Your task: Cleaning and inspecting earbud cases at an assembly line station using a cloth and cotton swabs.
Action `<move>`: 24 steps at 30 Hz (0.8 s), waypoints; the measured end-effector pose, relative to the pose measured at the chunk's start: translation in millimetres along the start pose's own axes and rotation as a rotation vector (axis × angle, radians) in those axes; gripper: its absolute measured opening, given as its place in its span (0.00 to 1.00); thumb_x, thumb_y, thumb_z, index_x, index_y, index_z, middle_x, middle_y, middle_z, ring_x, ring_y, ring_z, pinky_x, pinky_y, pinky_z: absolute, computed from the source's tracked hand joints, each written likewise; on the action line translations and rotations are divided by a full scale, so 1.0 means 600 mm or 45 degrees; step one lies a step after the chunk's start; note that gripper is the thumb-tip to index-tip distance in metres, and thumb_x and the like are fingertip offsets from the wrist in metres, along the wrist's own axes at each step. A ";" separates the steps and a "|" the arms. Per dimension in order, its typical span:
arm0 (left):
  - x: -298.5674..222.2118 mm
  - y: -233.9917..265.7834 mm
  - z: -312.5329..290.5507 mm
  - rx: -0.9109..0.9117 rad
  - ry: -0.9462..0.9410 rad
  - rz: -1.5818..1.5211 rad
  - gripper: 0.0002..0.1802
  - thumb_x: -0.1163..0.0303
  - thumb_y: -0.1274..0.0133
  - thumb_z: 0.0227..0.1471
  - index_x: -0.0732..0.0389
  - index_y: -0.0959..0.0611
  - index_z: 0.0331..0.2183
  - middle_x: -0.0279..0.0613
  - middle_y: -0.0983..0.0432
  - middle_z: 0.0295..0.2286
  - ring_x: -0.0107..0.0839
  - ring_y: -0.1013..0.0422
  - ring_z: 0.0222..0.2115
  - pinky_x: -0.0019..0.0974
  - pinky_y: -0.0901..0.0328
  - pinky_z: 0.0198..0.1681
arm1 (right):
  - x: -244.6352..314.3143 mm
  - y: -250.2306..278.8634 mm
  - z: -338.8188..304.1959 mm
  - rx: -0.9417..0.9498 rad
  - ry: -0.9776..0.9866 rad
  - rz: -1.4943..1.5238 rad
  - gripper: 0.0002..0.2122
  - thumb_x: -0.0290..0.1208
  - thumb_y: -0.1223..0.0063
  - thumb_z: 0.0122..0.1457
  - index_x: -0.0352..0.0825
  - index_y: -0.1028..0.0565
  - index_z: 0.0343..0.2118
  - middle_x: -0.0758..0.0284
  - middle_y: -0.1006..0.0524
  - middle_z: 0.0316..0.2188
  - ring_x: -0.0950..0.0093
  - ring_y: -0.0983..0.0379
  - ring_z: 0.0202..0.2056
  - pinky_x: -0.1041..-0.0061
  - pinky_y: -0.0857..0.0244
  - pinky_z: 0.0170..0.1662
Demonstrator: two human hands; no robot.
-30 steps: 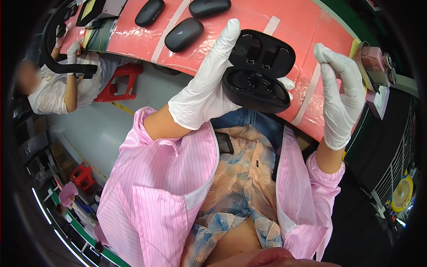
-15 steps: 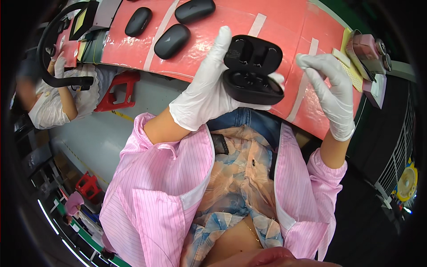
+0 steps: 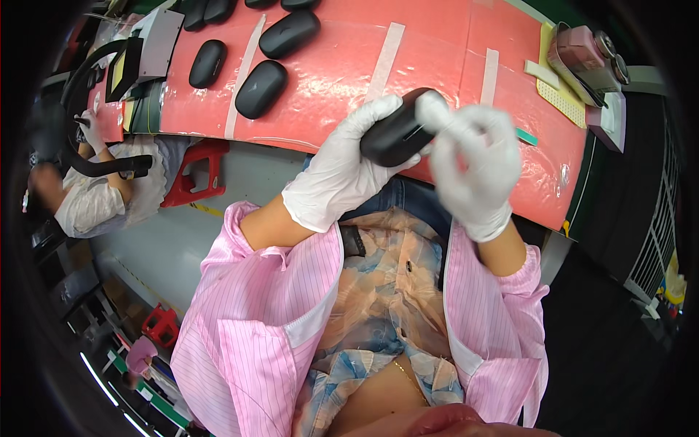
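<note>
A black earbud case point(image 3: 395, 135), its lid now down, lies in my white-gloved left hand point(image 3: 336, 154). The left thumb runs along the case's upper side and the fingers support it from beneath. My gloved right hand point(image 3: 477, 164) is at the case's right end, its fingers over that end. Motion smears those fingers, so I cannot make out whether they hold anything. Past my left hand, similar closed black cases rest on the red table mat, the nearest being one case point(image 3: 261, 89), with another case point(image 3: 290, 34) behind it.
The red mat point(image 3: 342, 73) carries pale tape strips. At the right stand a pink container point(image 3: 582, 54) and a yellow perforated pad point(image 3: 562, 102). A black curved stand point(image 3: 73, 138) rises at the left, near a co-worker point(image 3: 98, 186) and a red stool point(image 3: 198, 175).
The earbud case, open half a second ago, is closed and tilted in my left hand. My right hand has moved left from beside it to its right end.
</note>
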State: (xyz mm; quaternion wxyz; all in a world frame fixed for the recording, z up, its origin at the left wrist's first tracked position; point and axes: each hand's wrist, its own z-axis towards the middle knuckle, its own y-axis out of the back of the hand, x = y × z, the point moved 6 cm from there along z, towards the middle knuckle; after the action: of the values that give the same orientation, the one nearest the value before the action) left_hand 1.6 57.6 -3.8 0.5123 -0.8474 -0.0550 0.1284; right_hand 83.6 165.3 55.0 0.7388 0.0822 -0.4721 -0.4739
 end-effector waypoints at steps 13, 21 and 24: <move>-0.017 -0.024 0.002 -0.231 -0.367 0.718 0.20 0.62 0.50 0.57 0.65 0.24 0.46 0.44 0.23 0.34 0.31 0.24 0.29 0.30 0.27 0.26 | 0.022 0.019 0.016 0.178 0.171 0.112 0.15 0.12 0.52 0.48 0.33 0.20 0.38 0.65 0.26 0.29 0.75 0.30 0.28 0.76 0.34 0.33; -0.007 -0.024 -0.005 0.003 0.023 0.658 0.24 0.64 0.48 0.55 0.64 0.28 0.51 0.41 0.24 0.37 0.27 0.25 0.36 0.31 0.27 0.28 | -0.065 0.012 0.017 0.060 -0.364 0.470 0.11 0.19 0.48 0.54 0.33 0.19 0.39 0.69 0.26 0.27 0.80 0.31 0.30 0.81 0.35 0.36; -0.009 -0.033 0.000 0.027 -0.181 0.598 0.32 0.71 0.44 0.50 0.62 0.34 0.57 0.42 0.25 0.40 0.30 0.26 0.40 0.34 0.26 0.36 | -0.097 0.005 -0.013 -0.205 -0.874 0.895 0.12 0.20 0.51 0.58 0.27 0.24 0.45 0.68 0.24 0.33 0.82 0.34 0.31 0.81 0.37 0.41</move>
State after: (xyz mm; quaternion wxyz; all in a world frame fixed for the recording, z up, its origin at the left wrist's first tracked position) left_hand -3.1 65.6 14.4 0.4721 -0.8203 0.1092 0.3038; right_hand 85.5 209.5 16.4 0.6598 -0.3000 -0.6491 -0.2310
